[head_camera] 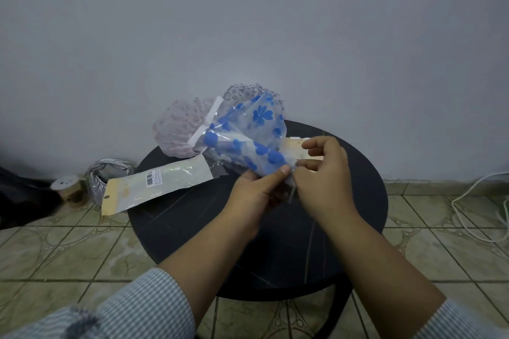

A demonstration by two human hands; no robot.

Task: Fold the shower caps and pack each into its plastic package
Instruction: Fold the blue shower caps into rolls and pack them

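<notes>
A blue-flowered shower cap [248, 135], gathered into a cone, is held above the round black table [358, 201]. It sits partly inside a clear plastic package [212, 121] with a white strip at its far end. My left hand [256, 192] grips the cap's narrow end, thumb on top. My right hand [322, 173] pinches the clear plastic at the same end. A pink-patterned cap [173, 129] lies at the table's back left, and a third patterned cap [242, 91] shows behind the blue one. An empty package [154, 187] lies on the left, overhanging the edge.
Another cream-backed package [294, 146] lies under my right hand. On the tiled floor to the left stand a small round jar [68, 187] and a silvery bundle [107, 176]. A white cable [473, 201] runs along the floor on the right. A plain wall is behind.
</notes>
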